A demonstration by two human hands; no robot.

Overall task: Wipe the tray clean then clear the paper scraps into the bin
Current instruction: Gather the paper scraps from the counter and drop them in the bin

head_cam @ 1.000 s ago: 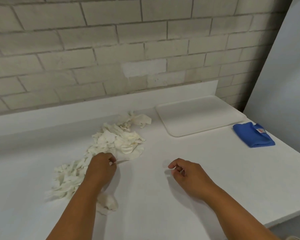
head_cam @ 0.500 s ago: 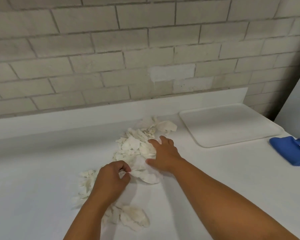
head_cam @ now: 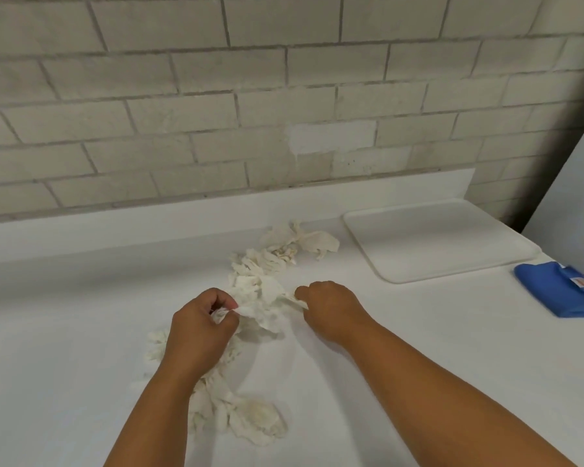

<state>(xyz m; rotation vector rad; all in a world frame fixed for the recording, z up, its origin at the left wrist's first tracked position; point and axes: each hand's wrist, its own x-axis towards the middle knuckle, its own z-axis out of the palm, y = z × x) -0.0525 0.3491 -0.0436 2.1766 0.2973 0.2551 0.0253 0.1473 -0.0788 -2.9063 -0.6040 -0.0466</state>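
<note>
Since half a second ago, the right hand [head_cam: 329,306] has curled from flat; both grips, left hand [head_cam: 199,326] included, now pinch paper scraps [head_cam: 260,298] on the counter [head_cam: 418,348]. Gathering is judged under way.

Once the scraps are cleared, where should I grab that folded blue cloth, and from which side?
Probably take the folded blue cloth by its thick left fold, coming from above and the left. It lies flat on the white counter, apart from the white tray, and its right part runs out of view.
</note>
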